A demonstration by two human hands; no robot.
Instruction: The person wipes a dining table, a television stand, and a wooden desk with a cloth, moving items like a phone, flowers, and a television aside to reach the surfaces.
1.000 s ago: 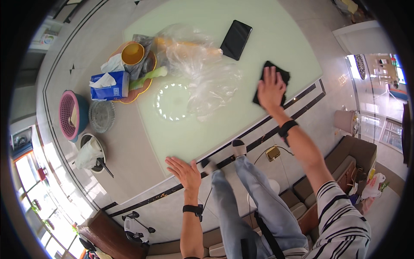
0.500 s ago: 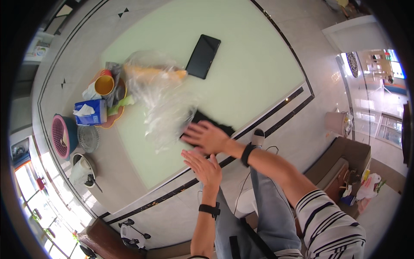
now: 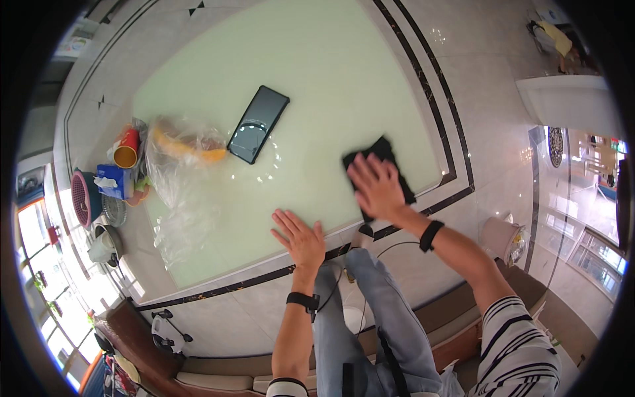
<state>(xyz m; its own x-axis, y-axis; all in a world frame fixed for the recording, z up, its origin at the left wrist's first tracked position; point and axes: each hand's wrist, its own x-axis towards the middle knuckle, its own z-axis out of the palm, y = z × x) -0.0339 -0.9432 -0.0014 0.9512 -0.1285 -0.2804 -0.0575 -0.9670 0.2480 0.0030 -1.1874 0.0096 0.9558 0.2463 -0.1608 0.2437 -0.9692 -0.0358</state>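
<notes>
My right hand [image 3: 378, 188] lies flat with spread fingers on a black cloth [image 3: 380, 145], near the right front edge of a pale green tabletop [image 3: 317, 53]. The cloth spreads out from under the palm and is not pinched. My left hand [image 3: 301, 241] rests at the table's front edge, its fingers stretched out and nothing in them. Farther off, around the table's middle, lies a black phone-like slab [image 3: 259, 124] with a shiny screen. Left of it a crumpled clear plastic bag [image 3: 175, 198] sprawls around something orange [image 3: 198, 151].
At the left edge stand a red and yellow cup [image 3: 126, 157], a blue tissue pack [image 3: 116, 184], a clear bowl [image 3: 115, 210] and a pink and teal basket [image 3: 83, 202]. Behind the front edge are my legs and a brown sofa [image 3: 218, 382]. A bin [image 3: 497, 238] stands at right.
My right hand has slid the black cloth to the right, away from the plastic bag. The hands, close together before, are now apart. The whole view has shifted.
</notes>
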